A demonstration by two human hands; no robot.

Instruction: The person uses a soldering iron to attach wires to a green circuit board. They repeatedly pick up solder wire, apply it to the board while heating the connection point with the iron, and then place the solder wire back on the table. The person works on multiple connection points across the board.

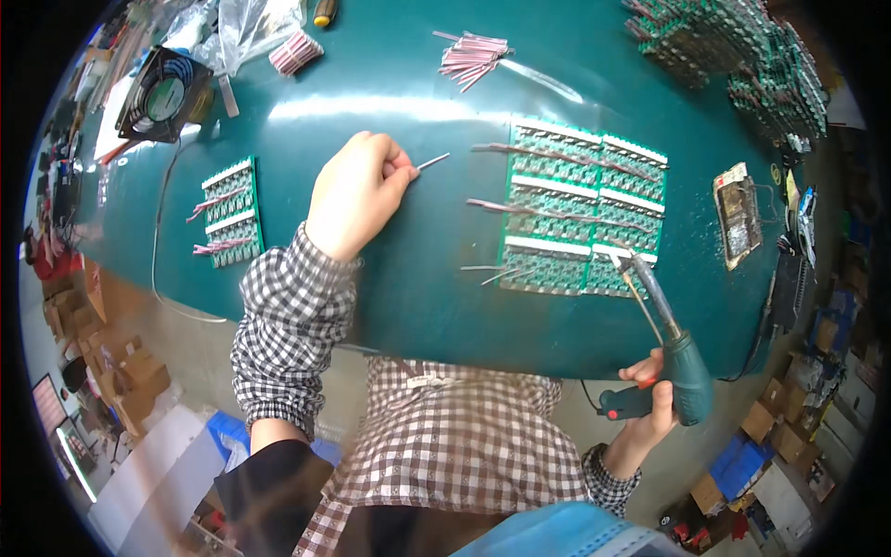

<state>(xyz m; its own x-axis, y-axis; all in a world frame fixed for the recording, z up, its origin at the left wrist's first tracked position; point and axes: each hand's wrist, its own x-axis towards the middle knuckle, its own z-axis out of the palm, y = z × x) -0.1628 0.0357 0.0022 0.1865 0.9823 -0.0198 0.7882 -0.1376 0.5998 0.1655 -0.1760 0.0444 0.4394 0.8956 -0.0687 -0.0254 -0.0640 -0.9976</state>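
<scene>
My left hand (360,190) is closed in a pinch on a short thin wire (434,161), whose free end points up to the right. My right hand (652,408) grips a dark green soldering gun (687,376) with a red trigger. Its metal tip and thin feed tube reach up to the lower right part of a green circuit board panel (554,223); whether the tip touches cannot be made out. Pinkish wires (529,210) lie across the panel's rows and stick out past its left edge. In the lowest row, a few thin wires (501,271) stick out left.
A smaller circuit board (232,213) with wires lies left of my left arm. Wire bundles (473,58) (296,53), a fan (163,96) and a screwdriver (325,12) lie farther back. Stacked circuit boards (724,51) stand back right, above a metal tray (737,218).
</scene>
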